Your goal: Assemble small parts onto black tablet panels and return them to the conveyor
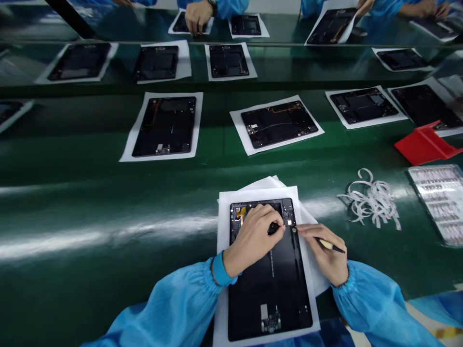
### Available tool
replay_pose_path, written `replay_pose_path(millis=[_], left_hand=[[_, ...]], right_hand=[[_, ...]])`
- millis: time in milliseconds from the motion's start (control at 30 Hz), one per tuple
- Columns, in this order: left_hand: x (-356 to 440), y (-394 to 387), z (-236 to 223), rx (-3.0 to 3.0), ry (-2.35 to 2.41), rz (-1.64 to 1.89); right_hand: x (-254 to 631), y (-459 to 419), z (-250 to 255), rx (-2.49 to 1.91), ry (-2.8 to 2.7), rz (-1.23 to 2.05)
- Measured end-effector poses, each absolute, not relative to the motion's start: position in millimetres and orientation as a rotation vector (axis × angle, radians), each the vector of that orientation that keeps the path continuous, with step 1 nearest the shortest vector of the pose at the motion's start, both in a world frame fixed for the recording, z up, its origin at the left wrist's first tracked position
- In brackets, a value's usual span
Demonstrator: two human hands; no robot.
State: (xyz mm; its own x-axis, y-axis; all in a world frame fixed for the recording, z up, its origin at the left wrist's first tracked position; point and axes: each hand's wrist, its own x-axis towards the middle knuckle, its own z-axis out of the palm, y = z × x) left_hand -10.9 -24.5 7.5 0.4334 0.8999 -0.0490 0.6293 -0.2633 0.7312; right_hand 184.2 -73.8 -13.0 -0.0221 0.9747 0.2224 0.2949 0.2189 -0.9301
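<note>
In front of me an opened black tablet [269, 289] lies on white sheets [221, 212], its inner boards and an orange flex cable [241, 212] showing. My left hand [253, 238] is closed over the tablet's upper part, finger and thumb pinched at a small black piece [274, 228] whose kind I cannot make out. At the tablet's upper right edge, my right hand [327, 250] grips a slim pen-like tool [327, 244] with a cream and black end. Its fingertips are beside a small round silver part [294, 230]; the tool's working tip is hidden.
Right of the tablet lie a heap of curled white strips [376, 200], a clear tray of small parts [439, 202] and a red bin [423, 144]. Several opened tablets on white sheets [125, 149] sit farther back. Across the line, a co-worker's hand [198, 17] touches another tablet.
</note>
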Motion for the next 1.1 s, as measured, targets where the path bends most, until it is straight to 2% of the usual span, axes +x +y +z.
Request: replay_pose_path(millis=[633,800,1100], left_hand=[[-7,-22,10,2.005,1.308,0.445],[-20,-28,13,2.03,1.258,0.475],[-45,-47,1,2.106,1.455,0.564]], right_hand=[[181,-75,-13,-1.272,-1.487,0.81],[185,-72,-12,-1.314,-1.334,0.763],[184,-80,-1,-1.259,-1.345,0.789]])
